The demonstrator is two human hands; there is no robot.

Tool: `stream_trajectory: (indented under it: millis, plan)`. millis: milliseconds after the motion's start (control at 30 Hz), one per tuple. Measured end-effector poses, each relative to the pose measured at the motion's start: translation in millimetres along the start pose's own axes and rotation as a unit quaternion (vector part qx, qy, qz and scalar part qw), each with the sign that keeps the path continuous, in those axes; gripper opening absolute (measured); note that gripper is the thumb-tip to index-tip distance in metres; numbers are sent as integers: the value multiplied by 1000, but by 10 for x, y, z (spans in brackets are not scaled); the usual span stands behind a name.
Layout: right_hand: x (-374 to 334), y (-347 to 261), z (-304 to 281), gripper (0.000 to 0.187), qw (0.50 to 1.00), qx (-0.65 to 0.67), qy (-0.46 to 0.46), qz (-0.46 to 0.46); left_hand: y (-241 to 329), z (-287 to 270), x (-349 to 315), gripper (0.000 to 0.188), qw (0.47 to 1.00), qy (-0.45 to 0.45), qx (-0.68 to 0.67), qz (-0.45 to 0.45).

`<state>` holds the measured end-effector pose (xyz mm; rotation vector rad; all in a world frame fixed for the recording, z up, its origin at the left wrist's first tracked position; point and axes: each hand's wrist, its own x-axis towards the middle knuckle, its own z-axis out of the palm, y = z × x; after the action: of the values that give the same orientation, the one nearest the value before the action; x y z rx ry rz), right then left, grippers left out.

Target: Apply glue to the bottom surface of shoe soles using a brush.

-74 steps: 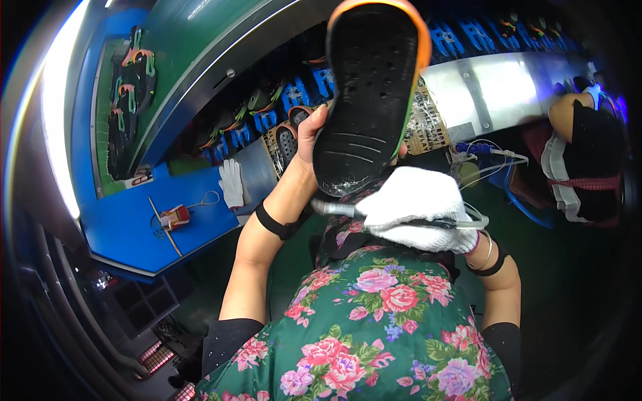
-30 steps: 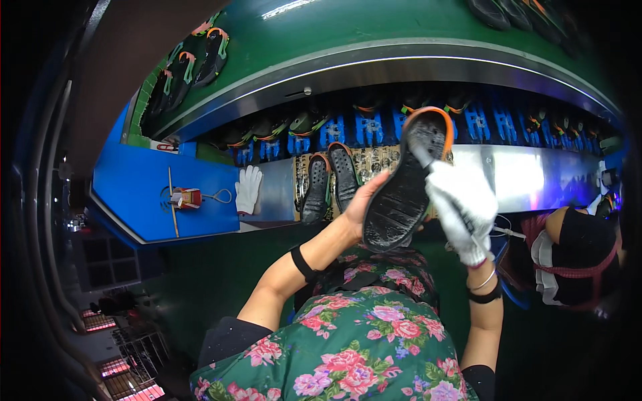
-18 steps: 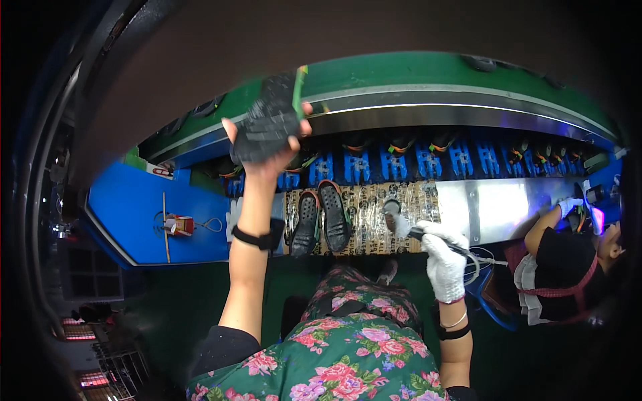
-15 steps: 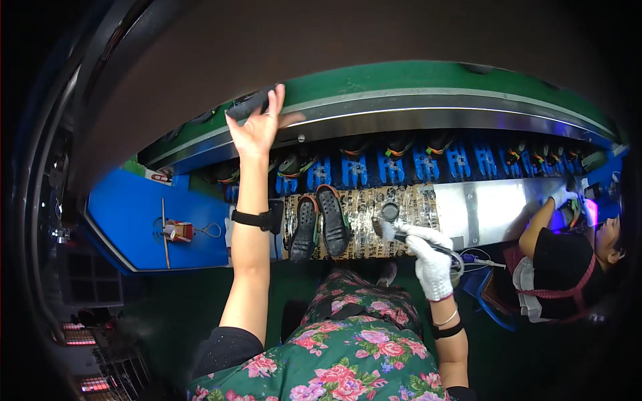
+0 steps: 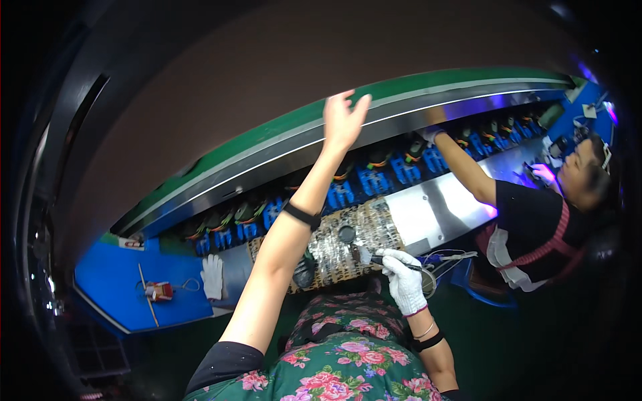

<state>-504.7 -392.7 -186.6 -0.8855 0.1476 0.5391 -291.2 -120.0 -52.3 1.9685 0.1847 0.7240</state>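
While our bare left hand (image 5: 344, 121) hangs spread, seemingly empty, the brush (image 5: 366, 256) points leftward from our gloved right hand (image 5: 403, 277), closed around it; we judge it light, stiff behind soft bristles, best held there. Under the left hand passes the metal rail (image 5: 394, 121); right of the brush grip, cables (image 5: 455, 254) reduce the room.

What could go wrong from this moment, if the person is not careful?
1. The brush in the gloved right hand points toward a small round dark object on the cardboard, so a careless move might knock it.
2. White cords lie beside that hand and could perhaps snag.
3. The bare left hand is raised near a metal edge and might scrape it; contact is unclear.
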Motion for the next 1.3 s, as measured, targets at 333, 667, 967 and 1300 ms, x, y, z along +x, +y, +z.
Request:
stream_trajectory:
  millis: [333, 667, 967, 1300]
  plan:
    - [-292, -48, -351, 20, 996, 47, 66, -33, 14, 517, 444, 20, 994, 49, -61, 72]
    - [-54, -528, -336, 18, 989, 141, 23, -30, 239, -1623, -1106, 33, 946, 244, -210, -36]
    - [-279, -726, 460, 24, 991, 51, -123, 3, -361, -1193, -2620, 24, 804, -79, -287, -514]
    - [-446, -719, 563, 22, 991, -67, -117, 18, 59, -764, -3739, 123, 502, -269, -652, -500]
